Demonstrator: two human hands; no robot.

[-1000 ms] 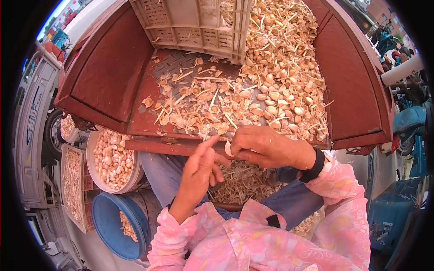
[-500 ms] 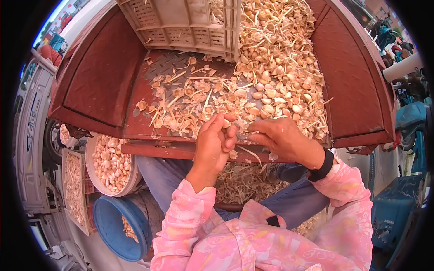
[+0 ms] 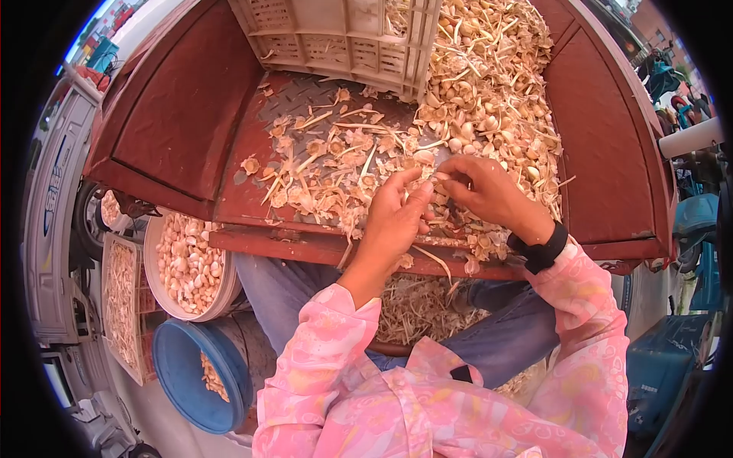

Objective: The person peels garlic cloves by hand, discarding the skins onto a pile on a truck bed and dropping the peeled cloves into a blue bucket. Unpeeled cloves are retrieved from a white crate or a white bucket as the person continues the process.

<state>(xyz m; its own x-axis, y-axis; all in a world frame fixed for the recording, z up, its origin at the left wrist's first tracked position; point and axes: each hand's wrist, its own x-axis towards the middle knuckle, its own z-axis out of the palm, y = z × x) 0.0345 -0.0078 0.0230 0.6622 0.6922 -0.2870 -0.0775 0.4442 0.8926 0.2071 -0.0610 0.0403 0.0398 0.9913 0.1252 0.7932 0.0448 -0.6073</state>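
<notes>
My left hand (image 3: pixel 393 221) is over the front edge of a red metal cart bed (image 3: pixel 259 183), its fingers curled and the thumb pointing toward my right hand. Whatever it holds is hidden. My right hand (image 3: pixel 492 195), with a black band at the wrist, pinches a small pale garlic clove (image 3: pixel 440 177) between thumb and fingertips, just beyond the left thumb. Under and beyond both hands lie loose garlic cloves (image 3: pixel 527 153). Dry garlic skins and stems (image 3: pixel 328 164) are scattered to the left of them.
A pale plastic crate (image 3: pixel 336 49) leans at the back of the bed. Down to the left stand a white bucket (image 3: pixel 150 256) of garlic, a blue bucket (image 3: pixel 172 393) with some cloves, and a crate (image 3: pixel 143 336) of garlic scraps. Husks (image 3: pixel 416 309) are heaped between the legs.
Both hands have moved a little away from the body and to the right. Skins and stems now lie on the bed's front edge below the right hand. The view has shifted slightly.
</notes>
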